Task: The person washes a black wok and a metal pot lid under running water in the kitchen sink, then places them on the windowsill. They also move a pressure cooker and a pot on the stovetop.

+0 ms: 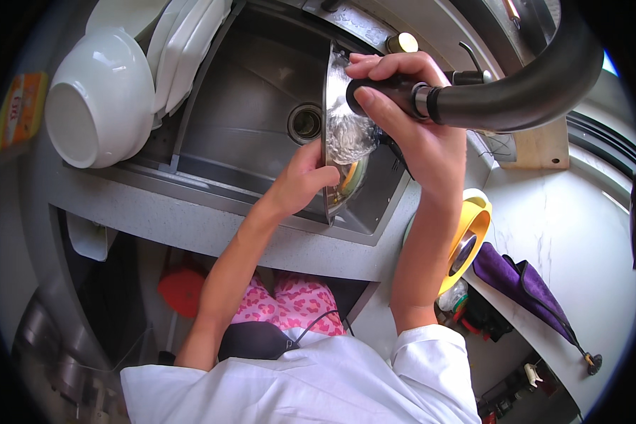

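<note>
My left hand (300, 180) grips the lower rim of a steel pan (332, 131), held on edge over the stainless sink (247, 113). My right hand (395, 92) is closed around the black pull-out faucet head (385, 88), aimed at the pan's inner face. Water sprays onto the pan (349, 134) and spreads in a bright splash. The black faucet hose (530, 92) arcs away to the upper right. The sink drain (305, 121) shows just left of the pan.
White bowls (102, 99) and stacked white plates (183, 49) stand in a rack left of the sink. A yellow strainer-like bowl (470, 237) and a purple folded umbrella (526, 290) lie on the white counter (579, 233) at right. A wooden board (540, 148) sits behind.
</note>
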Available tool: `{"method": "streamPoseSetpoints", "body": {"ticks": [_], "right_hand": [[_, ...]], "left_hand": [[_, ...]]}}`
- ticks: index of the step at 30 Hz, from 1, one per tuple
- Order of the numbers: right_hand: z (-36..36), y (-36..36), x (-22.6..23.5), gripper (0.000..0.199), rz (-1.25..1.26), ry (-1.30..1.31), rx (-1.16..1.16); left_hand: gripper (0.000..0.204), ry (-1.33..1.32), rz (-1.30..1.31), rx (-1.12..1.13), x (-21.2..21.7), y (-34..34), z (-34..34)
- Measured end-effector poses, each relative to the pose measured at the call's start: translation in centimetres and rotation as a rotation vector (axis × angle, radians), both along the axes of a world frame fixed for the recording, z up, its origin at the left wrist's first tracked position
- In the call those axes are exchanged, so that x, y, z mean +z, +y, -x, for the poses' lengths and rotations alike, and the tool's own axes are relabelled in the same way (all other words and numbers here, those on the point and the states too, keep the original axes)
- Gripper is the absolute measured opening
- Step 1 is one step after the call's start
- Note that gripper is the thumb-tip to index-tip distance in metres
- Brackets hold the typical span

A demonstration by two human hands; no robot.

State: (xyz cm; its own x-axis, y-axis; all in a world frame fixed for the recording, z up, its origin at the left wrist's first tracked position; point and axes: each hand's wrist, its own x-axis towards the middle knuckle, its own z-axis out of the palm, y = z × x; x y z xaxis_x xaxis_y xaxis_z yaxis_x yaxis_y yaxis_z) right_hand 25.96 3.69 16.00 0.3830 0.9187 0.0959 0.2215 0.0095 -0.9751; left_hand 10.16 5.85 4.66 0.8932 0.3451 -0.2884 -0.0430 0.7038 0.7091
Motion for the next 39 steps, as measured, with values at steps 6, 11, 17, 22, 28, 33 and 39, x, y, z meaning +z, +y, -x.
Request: {"method": "streamPoseSetpoints", "body": {"ticks": [6,11,17,22,28,33,39], "right_hand": [[-0.1,0.6,-1.7,0.013,-0.045,-0.146,-0.132],[2.2,-0.8,-0.4,0.011,0.14,0.174,-0.142],[3.0,-2.6,-0.3,0.015,0.225,0.261,-0.211],[2.9,-3.8,0.5,0.014,0.309,0.212,-0.202],[1.9,-4.7,-1.0,0.015,0.213,0.13,-0.295],[0.7,-5.2,-1.7,0.024,0.176,0.065,-0.265],[0.1,-3.6,-2.9,0.032,0.121,0.167,-0.275]], "left_hand": [[0.05,0.016,0.047,-0.053,-0.7,0.5,0.9],[0.05,0.029,0.096,-0.023,-2.4,0.8,1.3],[0.056,0.04,0.26,0.088,-1.5,1.2,1.9],[0.053,-0.008,0.395,0.294,-2.1,0.3,2.6],[0.05,0.028,0.539,0.512,-3.4,-0.8,4.1],[0.031,0.103,0.614,0.644,-4.2,-1.5,4.7],[0.027,0.385,0.628,0.817,-6.5,-1.8,4.8]]}}
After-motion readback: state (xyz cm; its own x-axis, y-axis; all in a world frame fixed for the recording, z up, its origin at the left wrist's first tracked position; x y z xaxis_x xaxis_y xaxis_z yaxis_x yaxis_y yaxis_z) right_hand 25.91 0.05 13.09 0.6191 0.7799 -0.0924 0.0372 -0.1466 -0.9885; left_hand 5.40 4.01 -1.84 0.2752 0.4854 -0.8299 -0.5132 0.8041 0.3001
